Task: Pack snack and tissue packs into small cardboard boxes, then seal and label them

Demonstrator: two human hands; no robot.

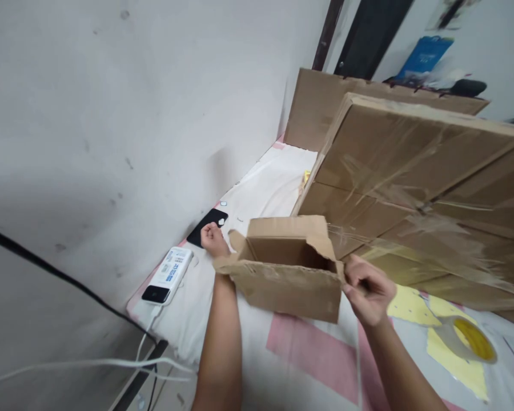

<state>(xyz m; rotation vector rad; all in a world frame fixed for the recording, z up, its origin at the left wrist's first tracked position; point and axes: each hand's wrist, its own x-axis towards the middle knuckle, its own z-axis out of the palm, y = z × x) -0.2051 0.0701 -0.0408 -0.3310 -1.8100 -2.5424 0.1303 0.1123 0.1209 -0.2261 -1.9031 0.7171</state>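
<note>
A small cardboard box (291, 291) stands on the cloth in front of me, its top flaps raised and its inside dark. My right hand (369, 290) is closed, pinching the torn flap at the box's right end. Beyond the left end, my left hand (214, 238) is curled into a fist. What it holds, if anything, is hidden. The box's left flap (226, 265) crosses in front of my left wrist. Just behind that fist lies a black phone-shaped slab (206, 226).
A white power bank (169, 277) with a cable lies at the left edge by the wall. A large taped cardboard panel (411, 188) leans at right. A tape roll (466, 338) rests on yellow sheets (456, 365). A black cable (68, 278) crosses at left.
</note>
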